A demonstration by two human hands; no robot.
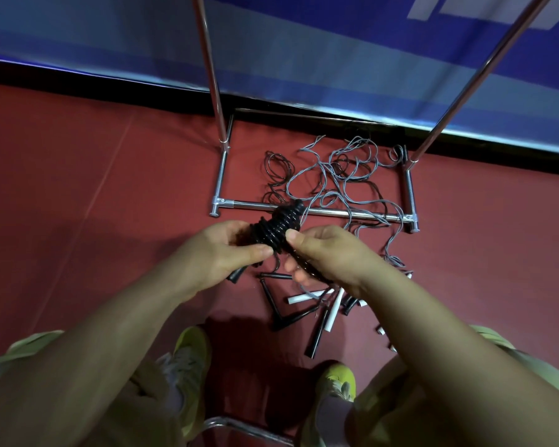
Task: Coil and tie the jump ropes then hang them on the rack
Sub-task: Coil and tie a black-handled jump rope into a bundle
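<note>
A black jump rope [279, 225] is wound in tight turns around its handles into a thick bundle, held above the red floor. My left hand [220, 250] grips the bundle's left end, thumb pressed against the coil. My right hand [326, 253] pinches the rope at the bundle's right side, with more black cord running down under its palm. Several loose grey and black ropes [339, 175] lie tangled on the floor inside the rack's base [320, 210]. Black and white handles [317, 314] lie scattered below my hands.
The metal rack's two upright poles [212, 72] rise left and right of the rope pile. A blue banner [336, 59] runs along the wall behind. My two yellow-green shoes [191, 359] stand on the red floor [78, 175], with a chrome bar [249, 429] between them.
</note>
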